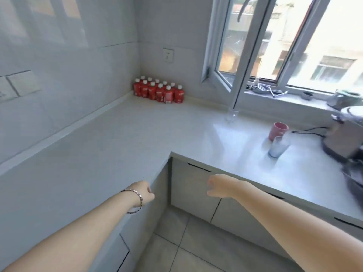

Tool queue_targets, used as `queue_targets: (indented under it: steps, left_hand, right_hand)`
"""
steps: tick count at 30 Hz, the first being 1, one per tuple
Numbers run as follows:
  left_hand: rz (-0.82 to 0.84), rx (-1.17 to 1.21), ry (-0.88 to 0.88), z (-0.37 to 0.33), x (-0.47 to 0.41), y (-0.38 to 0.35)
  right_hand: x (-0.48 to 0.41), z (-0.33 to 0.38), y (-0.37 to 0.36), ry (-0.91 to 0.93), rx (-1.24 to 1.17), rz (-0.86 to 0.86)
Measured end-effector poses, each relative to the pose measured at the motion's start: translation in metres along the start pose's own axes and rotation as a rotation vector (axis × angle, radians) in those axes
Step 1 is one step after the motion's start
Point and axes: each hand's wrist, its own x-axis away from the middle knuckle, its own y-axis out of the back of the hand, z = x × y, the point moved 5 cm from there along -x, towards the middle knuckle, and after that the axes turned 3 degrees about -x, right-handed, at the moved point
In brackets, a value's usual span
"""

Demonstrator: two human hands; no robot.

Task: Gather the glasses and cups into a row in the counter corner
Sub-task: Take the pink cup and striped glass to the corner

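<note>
Wrapping round two walls, the L-shaped counter [121, 138] is being viewed from the inner bend, mostly bare. At the right edge an electric kettle [345, 134] and its black cord [308, 130] are being cut off by the frame. The far corner is being occupied by a cluster of red bottles with white caps [159, 91], packed against both walls.

Both forearms are being held out over the floor in front of the cabinets. The left hand [144, 193], a bracelet [137, 201] at its wrist, is being held loosely curled beside the counter edge, grasping nothing. The right hand [220, 186] is being held slack, fingers spread, nothing in it.

The task items are being left well apart from the corner, on the right run. A pink cup [278, 130] is standing upright, contents not visible. Just in front of it, a bluish clear glass [278, 146] is standing, seemingly empty. A clear glass [232, 114] is standing under the open window sash [225, 61], hard to make out; contents cannot be told.

Risks: the clear glass is likely being overlooked against the pale surface, or knocked against the sash when lifted. The cord could be snagged while the cup is being reached. Corner space is being taken by the bottles, so the row may be crowded.
</note>
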Motion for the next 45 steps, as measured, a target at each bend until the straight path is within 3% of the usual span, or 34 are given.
queue_targets:
  steps: [10, 17, 22, 27, 35, 39, 45]
  left_hand:
    - [0.054, -0.236, -0.307, -0.227, -0.128, 0.007]
    - [0.107, -0.306, -0.401, -0.336, -0.249, 0.019]
    - [0.162, -0.363, -0.451, -0.385, -0.315, 0.019]
    - [0.208, -0.37, -0.46, -0.42, -0.353, 0.013]
    - [0.207, -0.297, -0.377, -0.49, -0.395, -0.008]
    - [0.198, -0.158, -0.352, -0.557, -0.399, -0.019]
    - [0.046, 0.106, -0.292, -0.659, -0.426, -0.026]
  right_hand:
    - [-0.014, -0.222, 0.045, -0.377, -0.199, -0.033]
    - [-0.095, -0.331, 0.096, -0.549, -0.31, -0.133]
    - [-0.155, -0.388, 0.118, -0.669, -0.435, -0.295]
    - [-0.209, -0.416, 0.122, -0.66, -0.51, -0.345]
    - [-0.238, -0.468, 0.108, -0.412, -0.621, -0.235]
    - [-0.227, -0.521, 0.116, -0.424, -0.753, -0.24]
    - [-0.237, -0.588, 0.145, -0.466, -0.758, -0.364]
